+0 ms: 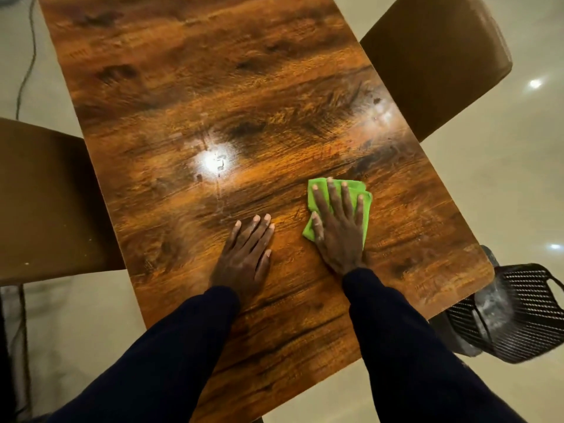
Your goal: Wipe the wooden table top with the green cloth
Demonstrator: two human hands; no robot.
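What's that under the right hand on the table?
A green cloth lies flat under the right hand, with its edges showing around the spread fingers. It rests on the wooden table. The middle of the cloth and the wood beneath it are covered.

The left sleeve (171, 355) and the right sleeve (406, 346) are long, plain and dark navy, ending at the wrists. The left hand (244, 257) and the right hand (338, 236) are bare, with short nails.
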